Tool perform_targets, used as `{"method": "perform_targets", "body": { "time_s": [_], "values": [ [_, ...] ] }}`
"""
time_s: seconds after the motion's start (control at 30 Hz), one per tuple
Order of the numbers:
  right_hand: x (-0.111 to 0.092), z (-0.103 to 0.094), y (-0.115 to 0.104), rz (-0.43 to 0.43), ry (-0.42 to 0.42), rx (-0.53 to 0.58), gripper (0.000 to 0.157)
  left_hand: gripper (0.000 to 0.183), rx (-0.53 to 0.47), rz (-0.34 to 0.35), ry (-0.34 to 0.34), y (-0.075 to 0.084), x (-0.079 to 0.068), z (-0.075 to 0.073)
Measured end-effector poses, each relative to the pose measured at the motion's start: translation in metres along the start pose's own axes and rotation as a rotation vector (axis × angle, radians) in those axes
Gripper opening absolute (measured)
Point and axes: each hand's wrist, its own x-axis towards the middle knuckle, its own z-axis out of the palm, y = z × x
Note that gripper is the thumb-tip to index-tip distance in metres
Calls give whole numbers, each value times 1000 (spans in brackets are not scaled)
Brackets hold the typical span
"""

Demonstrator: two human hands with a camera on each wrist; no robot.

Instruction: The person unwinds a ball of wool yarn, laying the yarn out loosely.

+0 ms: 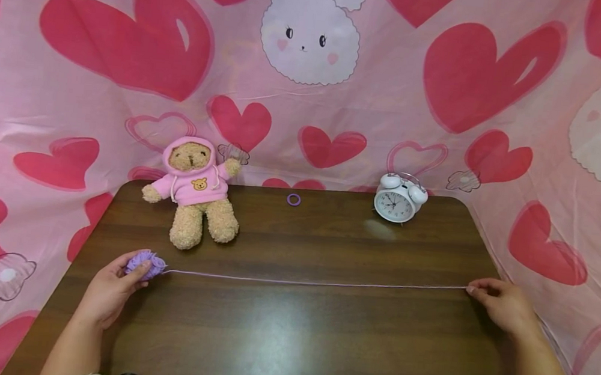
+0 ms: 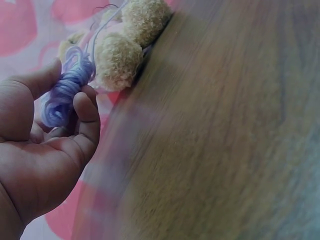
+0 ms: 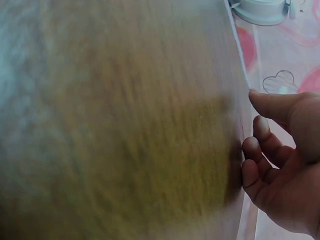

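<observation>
My left hand grips a small wound bundle of purple yarn near the table's left edge. In the left wrist view the thumb and curled fingers hold the yarn bundle from both sides. A single yarn strand runs from it, nearly straight, across the table to the right. At the table's right edge my right hand pinches the strand's far end between thumb and fingertips. The right wrist view shows the strand meeting the thumb tip of the right hand.
A teddy bear in a pink hoodie lies at the back left, just beyond the yarn bundle. A purple ring lies at the back middle. A white alarm clock stands at the back right. Heart-printed pink cloth surrounds the brown table.
</observation>
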Motion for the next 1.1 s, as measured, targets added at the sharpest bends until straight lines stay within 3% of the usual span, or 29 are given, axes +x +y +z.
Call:
{"method": "perform_targets", "body": {
  "time_s": [0.2, 0.43, 0.83, 1.1],
  "values": [
    [6, 1, 2, -33, -105, -65, 25, 43, 7, 0, -18, 0, 0, 5],
    [6, 0, 1, -44, -105, -93, 26, 56, 25, 6, -30, 0, 0, 9],
    [5, -2, 0, -52, -131, -68, 30, 50, -41, 36, -47, -1, 0, 13],
    [1, -7, 0, -69, -98, -86, 15, 44, -57, 38, -33, -1, 1, 17]
  ]
}}
